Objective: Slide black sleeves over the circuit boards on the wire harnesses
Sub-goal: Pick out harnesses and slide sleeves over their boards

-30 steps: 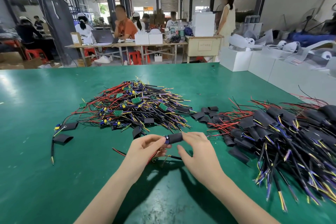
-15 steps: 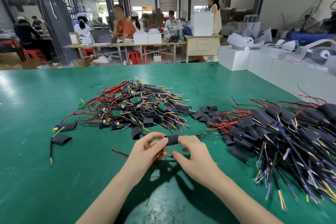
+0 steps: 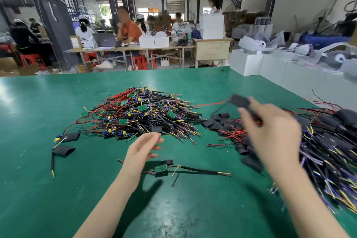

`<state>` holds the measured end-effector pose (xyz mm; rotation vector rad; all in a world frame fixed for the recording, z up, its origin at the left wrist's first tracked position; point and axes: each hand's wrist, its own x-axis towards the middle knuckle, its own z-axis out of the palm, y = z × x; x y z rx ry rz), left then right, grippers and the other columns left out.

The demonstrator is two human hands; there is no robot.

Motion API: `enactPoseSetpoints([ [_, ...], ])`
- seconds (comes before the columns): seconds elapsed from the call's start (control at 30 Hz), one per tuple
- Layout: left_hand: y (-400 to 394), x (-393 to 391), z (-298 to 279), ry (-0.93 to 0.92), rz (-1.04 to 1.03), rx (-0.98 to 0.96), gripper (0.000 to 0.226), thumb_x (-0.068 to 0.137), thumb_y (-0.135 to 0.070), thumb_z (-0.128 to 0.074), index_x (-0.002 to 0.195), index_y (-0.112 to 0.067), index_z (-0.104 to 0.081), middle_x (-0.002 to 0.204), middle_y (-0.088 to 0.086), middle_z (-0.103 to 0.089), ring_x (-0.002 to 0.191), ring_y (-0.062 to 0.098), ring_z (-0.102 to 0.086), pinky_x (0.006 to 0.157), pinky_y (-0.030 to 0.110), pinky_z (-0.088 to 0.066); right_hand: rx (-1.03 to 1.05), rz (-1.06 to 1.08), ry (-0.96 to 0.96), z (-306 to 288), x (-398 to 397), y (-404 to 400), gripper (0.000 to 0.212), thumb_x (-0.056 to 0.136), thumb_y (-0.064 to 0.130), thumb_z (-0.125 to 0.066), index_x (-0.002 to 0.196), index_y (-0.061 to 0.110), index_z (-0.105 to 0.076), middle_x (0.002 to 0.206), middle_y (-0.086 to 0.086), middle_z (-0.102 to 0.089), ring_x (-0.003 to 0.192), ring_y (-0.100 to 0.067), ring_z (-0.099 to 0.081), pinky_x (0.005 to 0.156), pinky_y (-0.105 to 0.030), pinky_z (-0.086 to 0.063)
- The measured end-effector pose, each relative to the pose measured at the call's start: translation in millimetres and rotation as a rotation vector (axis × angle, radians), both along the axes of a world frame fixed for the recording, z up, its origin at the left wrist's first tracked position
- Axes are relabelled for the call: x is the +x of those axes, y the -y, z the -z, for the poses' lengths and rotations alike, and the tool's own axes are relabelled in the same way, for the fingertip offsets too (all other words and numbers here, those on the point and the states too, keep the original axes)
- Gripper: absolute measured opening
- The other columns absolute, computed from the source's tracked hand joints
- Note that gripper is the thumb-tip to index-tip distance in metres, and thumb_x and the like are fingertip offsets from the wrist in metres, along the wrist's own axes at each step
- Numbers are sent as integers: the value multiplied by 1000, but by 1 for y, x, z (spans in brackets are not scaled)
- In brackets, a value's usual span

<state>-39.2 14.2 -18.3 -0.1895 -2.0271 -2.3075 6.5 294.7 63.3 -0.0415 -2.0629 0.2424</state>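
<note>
Right hand fingers clamped on a blurred sleeved harness; left hand fingers loosely apart

The tabletop is a deep, scuffed green; the loose pile of harnesses tangles red, black, yellow and purple wires round small green boards, the sleeved pile shows mostly black, and the loose sleeves between them are matte black

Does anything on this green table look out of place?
One harness lies alone near the left hand, its green board bare, apart from the two big piles. A few loose black sleeves sit scattered between them.
</note>
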Motion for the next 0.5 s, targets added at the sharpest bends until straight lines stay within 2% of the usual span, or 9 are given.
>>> enactPoseSetpoints([
  [0.1, 5, -2, -2, 40, -24, 50, 19, 94, -20, -55, 98, -9, -70, 90, 4, -73, 79, 17, -63, 69, 27, -49, -197, 359, 300, 0, 2, -55, 23, 88, 25, -63, 88, 3, -72, 73, -28, -62, 68, -44, -62, 55, -36, -40],
  [0.17, 7, -1, -3, 44, -15, 51, 20, 96, -16, -53, 95, -6, -70, 85, 6, -72, 75, 17, -61, 66, 27, -46, -279, 409, 430, 8, 0, -73, 23, 88, 19, -62, 90, -2, -71, 83, -31, -64, 80, -48, -62, 65, -42, -47],
  [0.23, 6, 0, -2, 47, -11, 35, 20, 96, -15, -54, 95, -4, -71, 84, 6, -71, 74, 16, -60, 65, 26, -45, -331, 400, 440, 19, -2, -77, 23, 90, 16, -58, 97, -3, -70, 91, -33, -63, 86, -50, -60, 70, -47, -49],
  [0.3, 4, 1, -1, 50, 3, 18, 20, 95, -15, -54, 94, -4, -71, 83, 6, -71, 73, 15, -60, 64, 25, -45, -338, 414, 371, 26, -5, -80, 25, 90, 15, -59, 103, -4, -68, 95, -34, -60, 92, -49, -56, 69, -48, -48],
  [0.37, 3, 1, -1, 50, 6, 7, 19, 95, -14, -55, 96, -3, -70, 83, 7, -70, 73, 16, -59, 64, 27, -43, -297, 396, 187, 25, -9, -78, 30, 87, 14, -60, 112, -2, -64, 98, -30, -58, 96, -45, -50, 66, -46, -45],
  [0.43, 5, 1, -1, 44, -13, 7, 18, 94, -12, -57, 97, 0, -70, 84, 9, -69, 73, 17, -57, 65, 28, -42, -186, 262, -27, 22, -13, -61, 29, 87, 14, -60, 114, 4, -65, 93, -21, -59, 91, -40, -50, 67, -43, -43],
  [0.5, 6, 0, -1, 42, -34, 6, 17, 93, -10, -58, 99, 2, -69, 85, 11, -69, 73, 18, -57, 65, 29, -41, -69, 74, -88, 19, -23, -31, 21, 86, 15, -60, 104, 11, -69, 86, -12, -62, 86, -35, -54, 67, -38, -44],
])
